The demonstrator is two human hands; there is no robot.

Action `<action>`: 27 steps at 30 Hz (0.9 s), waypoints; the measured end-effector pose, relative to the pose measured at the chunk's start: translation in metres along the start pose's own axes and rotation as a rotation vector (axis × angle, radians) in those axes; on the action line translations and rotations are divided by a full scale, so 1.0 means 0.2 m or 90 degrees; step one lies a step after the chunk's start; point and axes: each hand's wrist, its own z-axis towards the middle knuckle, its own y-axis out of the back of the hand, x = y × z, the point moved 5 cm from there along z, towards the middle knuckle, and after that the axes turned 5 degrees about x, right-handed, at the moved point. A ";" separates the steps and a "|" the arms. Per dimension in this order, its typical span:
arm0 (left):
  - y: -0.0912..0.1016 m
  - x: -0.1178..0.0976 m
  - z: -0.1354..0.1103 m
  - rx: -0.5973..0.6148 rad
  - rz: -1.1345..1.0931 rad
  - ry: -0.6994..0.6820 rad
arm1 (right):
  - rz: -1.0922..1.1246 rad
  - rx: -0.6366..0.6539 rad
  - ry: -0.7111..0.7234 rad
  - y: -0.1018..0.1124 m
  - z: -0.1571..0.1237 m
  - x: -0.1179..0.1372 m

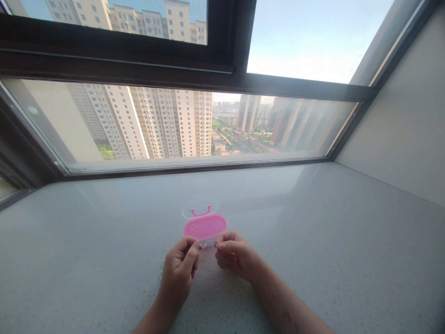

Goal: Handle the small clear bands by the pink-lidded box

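In the head view, a small pink case [205, 226] lies open on the pale tabletop [313, 241], its clear lid [200, 208] folded back toward 12 o'clock. Just at its 6 o'clock edge, the left hand [181, 266] is curled with fingertips pinched together, what it grips too small to tell. The right hand [233, 254] pinches a tiny ring-like object [216, 244] facing it.

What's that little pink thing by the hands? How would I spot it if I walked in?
Find the wide window looking onto tower blocks; below it runs a pale speckled sill. Near its middle, just beyond the left hand and right hand, lies the pink oval case, with a clear open lid behind. It is the only brightly coloured thing there.
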 end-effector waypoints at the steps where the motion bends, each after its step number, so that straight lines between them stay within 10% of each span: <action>1: 0.00 0.00 0.00 0.000 0.001 -0.001 | -0.001 -0.001 -0.001 0.00 0.00 0.00; 27: -0.01 -0.01 0.00 -0.003 -0.048 -0.002 | -0.031 -0.054 -0.015 0.03 0.00 -0.01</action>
